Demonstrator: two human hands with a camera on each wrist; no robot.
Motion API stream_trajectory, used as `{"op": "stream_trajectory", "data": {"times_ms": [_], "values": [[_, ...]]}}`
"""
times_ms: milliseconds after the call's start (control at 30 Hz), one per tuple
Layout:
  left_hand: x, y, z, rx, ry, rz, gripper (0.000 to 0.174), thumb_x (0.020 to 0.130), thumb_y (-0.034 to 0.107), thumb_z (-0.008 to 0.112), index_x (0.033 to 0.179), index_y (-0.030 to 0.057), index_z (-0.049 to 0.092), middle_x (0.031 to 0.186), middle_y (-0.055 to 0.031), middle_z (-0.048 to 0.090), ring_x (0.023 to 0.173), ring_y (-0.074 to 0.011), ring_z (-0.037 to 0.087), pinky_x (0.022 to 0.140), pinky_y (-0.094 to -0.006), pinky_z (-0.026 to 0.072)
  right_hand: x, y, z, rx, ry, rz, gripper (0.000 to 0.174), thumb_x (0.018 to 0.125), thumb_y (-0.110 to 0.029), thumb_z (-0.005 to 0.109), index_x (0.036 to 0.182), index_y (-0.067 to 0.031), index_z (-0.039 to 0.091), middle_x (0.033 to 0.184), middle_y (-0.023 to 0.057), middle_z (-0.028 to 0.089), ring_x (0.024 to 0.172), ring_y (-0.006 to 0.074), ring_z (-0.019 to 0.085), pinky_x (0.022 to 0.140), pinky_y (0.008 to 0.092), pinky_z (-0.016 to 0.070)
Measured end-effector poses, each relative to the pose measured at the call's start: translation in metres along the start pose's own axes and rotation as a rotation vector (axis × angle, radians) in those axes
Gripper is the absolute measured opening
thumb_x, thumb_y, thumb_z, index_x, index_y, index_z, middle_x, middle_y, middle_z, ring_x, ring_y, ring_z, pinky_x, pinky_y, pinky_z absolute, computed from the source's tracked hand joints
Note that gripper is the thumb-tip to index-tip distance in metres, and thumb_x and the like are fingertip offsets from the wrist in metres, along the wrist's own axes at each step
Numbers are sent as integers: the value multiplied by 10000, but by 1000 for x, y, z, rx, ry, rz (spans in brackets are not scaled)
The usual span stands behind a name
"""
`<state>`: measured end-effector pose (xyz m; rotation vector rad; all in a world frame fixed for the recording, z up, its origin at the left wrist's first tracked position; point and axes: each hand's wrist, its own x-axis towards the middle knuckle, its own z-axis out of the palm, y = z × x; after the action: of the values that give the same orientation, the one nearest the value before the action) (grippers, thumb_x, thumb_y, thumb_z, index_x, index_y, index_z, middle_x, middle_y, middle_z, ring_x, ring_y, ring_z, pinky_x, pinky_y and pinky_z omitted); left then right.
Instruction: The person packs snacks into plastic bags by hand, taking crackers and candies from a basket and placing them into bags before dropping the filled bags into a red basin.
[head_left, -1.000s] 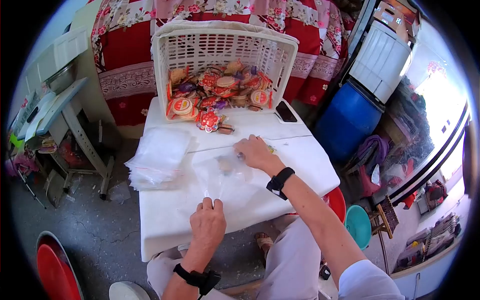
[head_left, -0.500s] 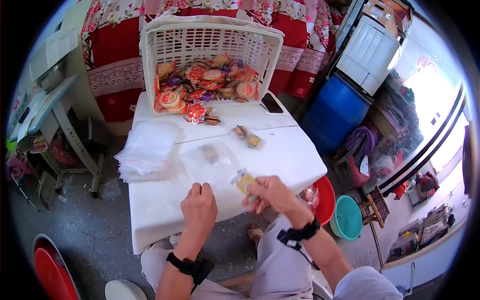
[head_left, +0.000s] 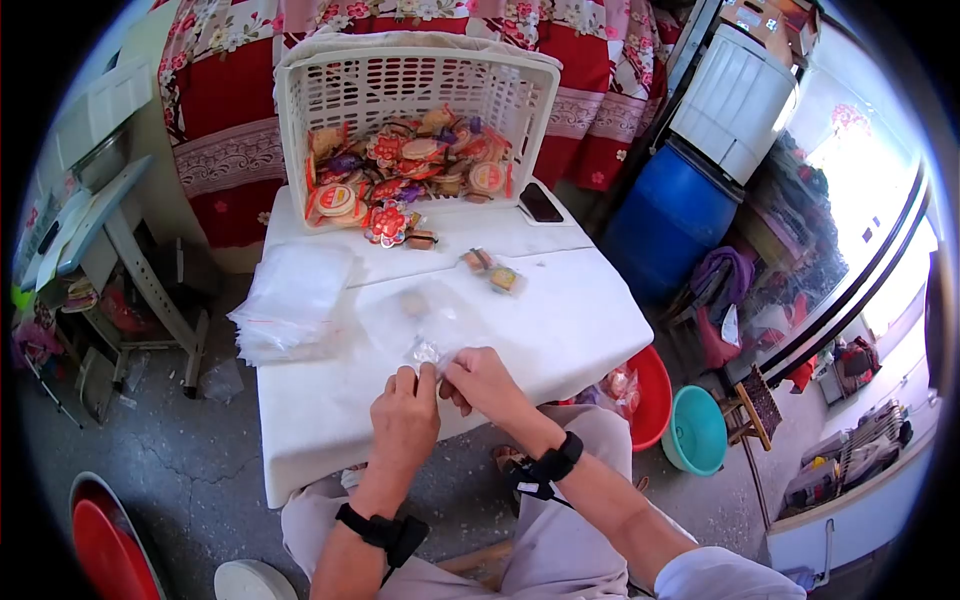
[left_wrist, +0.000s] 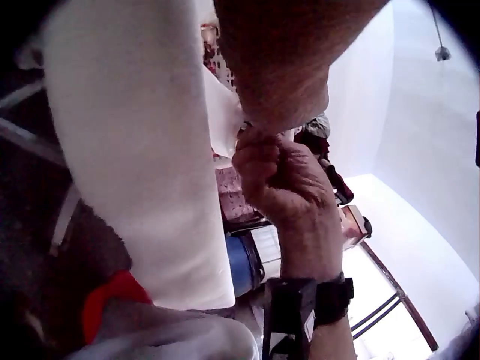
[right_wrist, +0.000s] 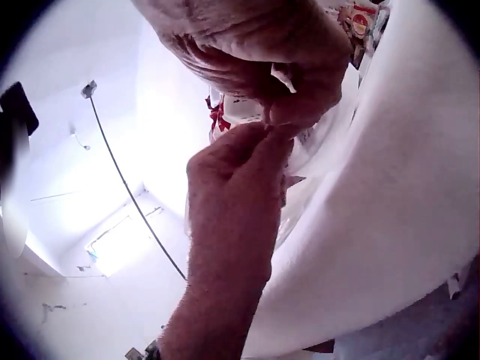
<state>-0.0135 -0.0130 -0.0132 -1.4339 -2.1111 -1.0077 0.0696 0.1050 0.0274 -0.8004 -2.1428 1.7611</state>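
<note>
A clear plastic bag [head_left: 440,308] lies flat on the white-covered table [head_left: 560,330], a small round piece showing through it. My left hand [head_left: 405,418] pinches the bag's near edge. Beside it, my right hand [head_left: 485,384] has its fingers curled at the same edge, pinching the plastic. A shiny crumpled wrapper [head_left: 424,350] shows just beyond the fingertips. In the right wrist view the left hand [right_wrist: 232,169] and right hand [right_wrist: 300,67] meet at the fingertips. Two small wrapped snacks [head_left: 507,280] lie farther back on the table.
A white plastic basket [head_left: 290,130] lies on its side at the back, full of packaged snacks [head_left: 420,150], some spilling out. Left of the bag is a stack of clear bags [head_left: 290,300]. A phone [head_left: 541,203] lies at back right. Red [head_left: 652,400] and teal [head_left: 697,430] basins stand right of the table.
My right hand reached over the table, drew back with a yellow wrapped snack, then moved left to the bag's near edge beside the left hand. The left hand kept its hold.
</note>
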Motion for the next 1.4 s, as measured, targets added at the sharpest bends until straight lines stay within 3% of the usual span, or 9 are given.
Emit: {"op": "stream_trajectory", "data": {"times_ms": [333, 400, 500, 600, 1033, 1133, 1200, 1333, 1400], "values": [[-3, -4, -5, -45, -26, -26, 364, 700, 19, 603, 1061, 11, 559, 846, -116, 505, 792, -300, 586, 595, -391, 503, 18, 28, 11, -184, -36, -16, 159, 829, -18, 466, 857, 45, 610, 718, 123, 611, 599, 232, 594, 535, 388, 476], [-4, -5, -4, -34, -28, -54, 376, 706, 18, 597, 1079, 0, 558, 853, -118, 511, 789, -309, 585, 597, -398, 503, -1, 27, 14, -786, 278, -758, 163, 799, -14, 525, 926, 23, 620, 831, 149, 611, 723, 291, 616, 594, 388, 478], [-1, -4, -8, -47, 4, -69, 365, 715, 20, 595, 1077, 0, 560, 862, -120, 519, 790, -313, 586, 591, -398, 502, -9, 8, 9, -989, 168, -1002, 176, 732, -20, 600, 908, -20, 608, 875, 161, 599, 801, 345, 584, 665, 398, 473], [-2, -6, -6, -67, 44, -45, 376, 718, 24, 596, 1091, -1, 559, 868, -122, 524, 793, -310, 589, 584, -395, 500, 10, 24, 5, -993, -92, -964, 190, 767, -50, 566, 945, -25, 626, 902, 166, 609, 777, 327, 604, 672, 428, 477], [1, -6, -3, -50, 96, -27, 356, 751, 27, 586, 1106, -1, 579, 863, -113, 528, 772, -294, 593, 568, -380, 495, 23, 28, 13, -964, -205, -624, 132, 803, -105, 592, 891, -10, 616, 861, 165, 623, 821, 335, 614, 708, 419, 481], [-1, -7, -5, -41, 75, -47, 341, 754, 32, 592, 1094, 8, 581, 846, -107, 522, 753, -284, 590, 545, -379, 488, -1, 9, -12, -742, -115, -990, 109, 822, -137, 601, 819, -34, 633, 710, 143, 615, 670, 305, 621, 596, 382, 476], [-3, -6, -4, 2, 14, -43, 312, 752, 42, 603, 1062, 19, 583, 829, -102, 512, 734, -275, 584, 527, -377, 485, -15, -25, -48, -401, -171, -278, 158, 831, -105, 606, 879, 36, 660, 750, 155, 654, 641, 210, 633, 598, 341, 496], [-7, -4, 2, 21, -71, -32, 299, 741, 44, 613, 1038, 26, 581, 812, -102, 500, 716, -269, 577, 524, -373, 486, 66, -22, -97, -720, 422, -428, 203, 849, -188, 617, 924, -11, 684, 765, 138, 673, 659, 208, 645, 617, 331, 512], [-6, -3, 5, 10, -104, -9, 291, 739, 50, 613, 1027, 25, 583, 808, -100, 497, 713, -271, 576, 525, -372, 490, 110, -12, -103, -835, 412, -451, 210, 834, -218, 605, 900, -34, 681, 821, 134, 679, 734, 265, 641, 660, 375, 508]]}}
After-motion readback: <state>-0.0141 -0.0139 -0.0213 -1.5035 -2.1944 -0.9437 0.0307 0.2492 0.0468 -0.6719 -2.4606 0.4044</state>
